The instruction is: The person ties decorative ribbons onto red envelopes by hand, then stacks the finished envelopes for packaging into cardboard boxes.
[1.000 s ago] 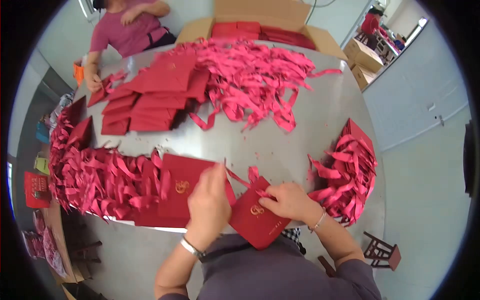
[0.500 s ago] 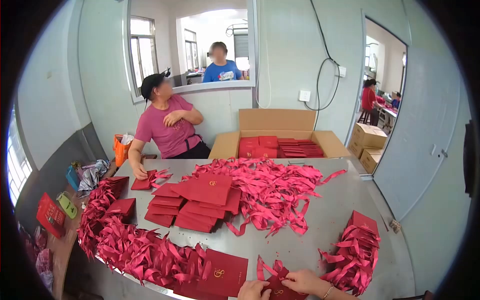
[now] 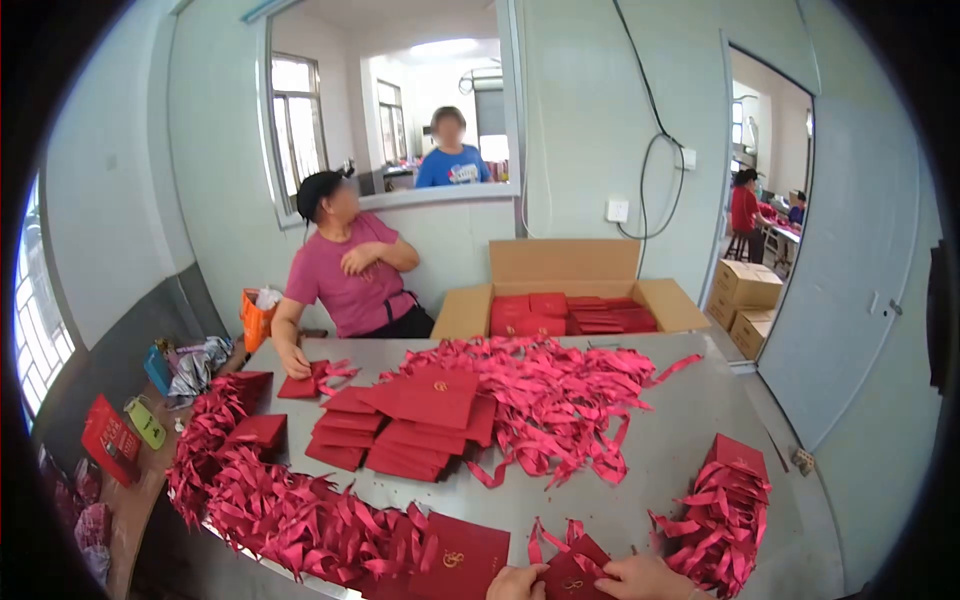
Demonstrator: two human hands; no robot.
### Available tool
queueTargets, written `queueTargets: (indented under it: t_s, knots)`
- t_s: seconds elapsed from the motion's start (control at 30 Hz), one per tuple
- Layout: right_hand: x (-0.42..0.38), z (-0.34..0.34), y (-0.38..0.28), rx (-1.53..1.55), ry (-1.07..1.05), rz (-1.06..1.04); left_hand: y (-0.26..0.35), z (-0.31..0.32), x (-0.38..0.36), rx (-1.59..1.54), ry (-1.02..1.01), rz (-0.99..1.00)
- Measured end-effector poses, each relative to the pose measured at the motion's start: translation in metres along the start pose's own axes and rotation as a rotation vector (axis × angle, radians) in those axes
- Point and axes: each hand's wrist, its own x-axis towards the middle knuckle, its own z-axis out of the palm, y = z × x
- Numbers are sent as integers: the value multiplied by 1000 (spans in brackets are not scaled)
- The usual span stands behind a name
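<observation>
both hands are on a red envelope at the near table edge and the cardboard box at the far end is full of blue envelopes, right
Not quite. In the head view the cardboard box holds red envelopes, not blue. The rest stands: the left hand and right hand are on a red envelope at the near table edge.

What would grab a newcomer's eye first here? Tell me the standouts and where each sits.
The heap of pink-red ribbons spread over the middle of the grey table, beside stacks of red envelopes. At the bottom edge, the left hand and right hand hold a red envelope with ribbons. Behind the table, a person in a pink shirt sits beside an open cardboard box of red envelopes.
</observation>
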Motion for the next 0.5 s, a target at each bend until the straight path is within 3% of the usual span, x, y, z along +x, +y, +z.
queueTargets:
  t_s: [0.2,0.33,0.4,0.5]
  knots:
    - [-26,-8,5,443,101,-21,-2,10,18,-4,37,55]
    - [-37,6,18,369,122,30,3,10,13,-41,21,71]
    - [-42,8,14,209,268,38,1,14,11,-36,32,64]
    - [-46,1,2,148,310,63,0,15,8,9,72,100]
